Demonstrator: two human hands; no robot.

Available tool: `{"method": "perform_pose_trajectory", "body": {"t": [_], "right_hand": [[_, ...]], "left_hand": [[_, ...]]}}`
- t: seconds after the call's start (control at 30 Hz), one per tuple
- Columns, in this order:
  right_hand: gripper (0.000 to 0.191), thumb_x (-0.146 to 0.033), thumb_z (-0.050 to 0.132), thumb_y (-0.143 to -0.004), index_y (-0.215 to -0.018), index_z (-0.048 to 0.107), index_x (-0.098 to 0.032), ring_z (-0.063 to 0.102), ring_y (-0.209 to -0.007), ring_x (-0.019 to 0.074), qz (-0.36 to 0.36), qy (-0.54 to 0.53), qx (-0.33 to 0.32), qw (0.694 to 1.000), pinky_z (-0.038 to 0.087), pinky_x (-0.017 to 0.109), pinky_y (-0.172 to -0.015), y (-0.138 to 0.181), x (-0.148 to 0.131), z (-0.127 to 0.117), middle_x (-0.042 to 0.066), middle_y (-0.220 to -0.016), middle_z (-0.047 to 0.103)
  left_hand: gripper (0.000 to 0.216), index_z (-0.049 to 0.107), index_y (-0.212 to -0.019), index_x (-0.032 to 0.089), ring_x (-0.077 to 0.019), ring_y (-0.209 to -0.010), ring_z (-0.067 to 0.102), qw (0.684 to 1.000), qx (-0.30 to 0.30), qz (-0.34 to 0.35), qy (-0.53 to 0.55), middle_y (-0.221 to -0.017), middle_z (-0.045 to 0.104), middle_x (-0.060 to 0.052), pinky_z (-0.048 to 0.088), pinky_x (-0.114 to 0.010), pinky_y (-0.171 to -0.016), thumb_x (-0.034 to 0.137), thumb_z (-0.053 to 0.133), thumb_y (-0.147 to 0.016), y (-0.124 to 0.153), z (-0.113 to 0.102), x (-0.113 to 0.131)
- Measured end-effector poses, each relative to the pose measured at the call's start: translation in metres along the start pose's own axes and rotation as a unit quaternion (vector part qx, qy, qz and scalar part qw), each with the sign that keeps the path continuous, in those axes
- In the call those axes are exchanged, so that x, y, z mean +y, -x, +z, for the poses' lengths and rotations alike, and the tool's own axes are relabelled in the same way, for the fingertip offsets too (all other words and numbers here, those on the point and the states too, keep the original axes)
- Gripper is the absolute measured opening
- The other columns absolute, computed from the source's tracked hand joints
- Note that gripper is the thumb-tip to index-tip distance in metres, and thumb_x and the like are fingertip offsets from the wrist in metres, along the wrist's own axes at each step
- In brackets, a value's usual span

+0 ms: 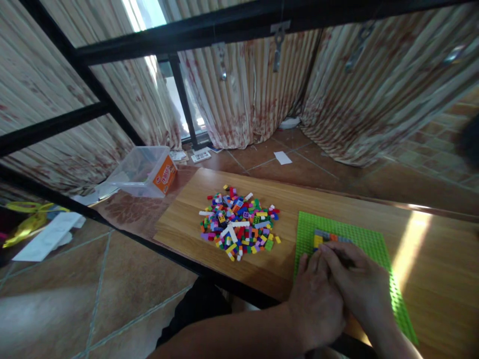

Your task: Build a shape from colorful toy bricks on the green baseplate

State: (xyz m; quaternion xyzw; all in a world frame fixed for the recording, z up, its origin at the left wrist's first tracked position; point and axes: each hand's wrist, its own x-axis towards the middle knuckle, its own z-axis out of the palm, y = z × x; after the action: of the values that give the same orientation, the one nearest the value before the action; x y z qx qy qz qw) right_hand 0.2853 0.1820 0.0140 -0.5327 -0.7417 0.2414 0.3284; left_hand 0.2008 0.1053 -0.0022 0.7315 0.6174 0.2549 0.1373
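A green studded baseplate (307, 224) lies on the right half of the wooden board. Near its middle stands a small build of bricks (318, 240) with grey, orange and yellow showing; its near side is hidden. My left hand (318, 299) is closed, with bent fingers on the baseplate at the build's near edge. Crossing close against it, my right hand (361, 279) is closed too, thumb and fingers pinched at the build's yellow corner. Whatever either hand grips is covered by the fingers. To the left is a pile of loose, many-coloured bricks (239, 224).
The wooden board (179, 219) has a dark front edge. A clear plastic box (140, 172) with an orange label stands beyond its left end. Papers (282, 158) lie on the tiled floor. Dark metal bars (168, 35) and curtains (239, 99) are behind.
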Motion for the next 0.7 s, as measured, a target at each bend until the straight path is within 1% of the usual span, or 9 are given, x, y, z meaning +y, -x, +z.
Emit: {"method": "perform_pose_trajectory", "body": {"t": [0.13,0.23,0.27,0.33,0.43,0.5,0.57,0.63,0.7], "right_hand": [[0.024,-0.045,0.057,-0.082,-0.080,0.070,-0.025,0.067,-0.078,0.0207,-0.014,-0.003,-0.014,1.000,0.051,0.032,-0.072,0.000,-0.003,-0.001,0.003,-0.085,0.072],[0.023,-0.044,0.057,-0.082,-0.080,0.070,-0.025,0.067,-0.079,0.0199,-0.009,-0.014,-0.013,1.000,0.051,0.032,-0.074,-0.003,0.001,-0.006,0.003,-0.086,0.072],[0.024,-0.045,0.058,-0.081,-0.081,0.071,-0.024,0.067,-0.078,0.0201,0.003,-0.019,-0.002,1.000,0.051,0.033,-0.074,-0.006,0.005,-0.009,0.003,-0.086,0.073],[0.027,-0.047,0.061,-0.078,-0.081,0.071,-0.023,0.068,-0.075,0.0209,0.053,-0.039,0.041,0.997,0.052,0.033,-0.072,-0.012,0.013,-0.017,0.004,-0.082,0.073],[0.033,-0.050,0.065,-0.073,-0.084,0.073,-0.020,0.069,-0.071,0.0230,0.149,-0.070,0.115,0.980,0.052,0.033,-0.066,-0.020,0.025,-0.031,0.007,-0.077,0.074],[0.035,-0.050,0.066,-0.072,-0.086,0.074,-0.019,0.069,-0.071,0.0238,0.183,-0.071,0.136,0.971,0.052,0.033,-0.064,-0.023,0.030,-0.036,0.008,-0.077,0.074],[0.036,-0.050,0.064,-0.073,-0.088,0.074,-0.018,0.068,-0.068,0.0238,0.193,-0.057,0.128,0.971,0.051,0.033,-0.062,-0.024,0.033,-0.038,0.008,-0.075,0.074],[0.037,-0.050,0.062,-0.075,-0.091,0.075,-0.019,0.067,-0.064,0.0232,0.193,-0.027,0.101,0.976,0.049,0.033,-0.059,-0.024,0.035,-0.036,0.007,-0.071,0.073],[0.038,-0.050,0.060,-0.077,-0.094,0.074,-0.020,0.065,-0.060,0.0219,0.177,0.015,0.068,0.982,0.047,0.033,-0.057,-0.024,0.035,-0.031,0.005,-0.069,0.072]], "left_hand": [[0.063,0.031,-0.147,0.008,-0.0318,-0.140,0.032,1.000,0.006,-0.004,-0.019,-0.151,0.036,-0.019,0.035,-0.051,-0.113,0.037,0.044,-0.093,-0.001,0.007,-0.001],[0.070,0.024,-0.149,0.007,-0.0327,-0.141,0.030,1.000,-0.002,-0.011,-0.024,-0.153,0.034,-0.019,0.034,-0.053,-0.114,0.037,0.048,-0.091,-0.001,0.011,-0.002],[0.073,0.023,-0.150,0.006,-0.0330,-0.142,0.028,1.000,-0.005,-0.012,-0.023,-0.153,0.033,-0.019,0.033,-0.054,-0.114,0.038,0.049,-0.090,-0.001,0.012,-0.003],[0.075,0.023,-0.150,0.006,-0.0333,-0.144,0.024,1.000,-0.010,-0.015,-0.021,-0.155,0.031,-0.018,0.032,-0.054,-0.115,0.040,0.050,-0.089,0.000,0.010,-0.003],[0.070,0.027,-0.149,0.009,-0.0328,-0.146,0.020,0.999,-0.019,-0.014,-0.034,-0.156,0.030,-0.015,0.029,-0.057,-0.116,0.043,0.048,-0.091,0.000,0.005,-0.002],[0.069,0.028,-0.149,0.011,-0.0320,-0.146,0.020,0.998,-0.022,-0.014,-0.051,-0.157,0.031,-0.014,0.026,-0.060,-0.116,0.046,0.046,-0.092,0.001,0.002,0.000],[0.068,0.029,-0.149,0.012,-0.0315,-0.146,0.020,0.997,-0.028,-0.009,-0.067,-0.157,0.031,-0.013,0.024,-0.062,-0.116,0.048,0.044,-0.093,0.002,0.000,0.001],[0.066,0.032,-0.147,0.013,-0.0317,-0.146,0.021,0.996,-0.035,-0.004,-0.077,-0.157,0.031,-0.013,0.023,-0.064,-0.115,0.048,0.044,-0.093,0.002,0.000,0.002],[0.065,0.036,-0.146,0.012,-0.0325,-0.146,0.022,0.996,-0.042,-0.002,-0.076,-0.156,0.032,-0.013,0.023,-0.065,-0.115,0.048,0.044,-0.092,0.001,0.001,0.001]]}}
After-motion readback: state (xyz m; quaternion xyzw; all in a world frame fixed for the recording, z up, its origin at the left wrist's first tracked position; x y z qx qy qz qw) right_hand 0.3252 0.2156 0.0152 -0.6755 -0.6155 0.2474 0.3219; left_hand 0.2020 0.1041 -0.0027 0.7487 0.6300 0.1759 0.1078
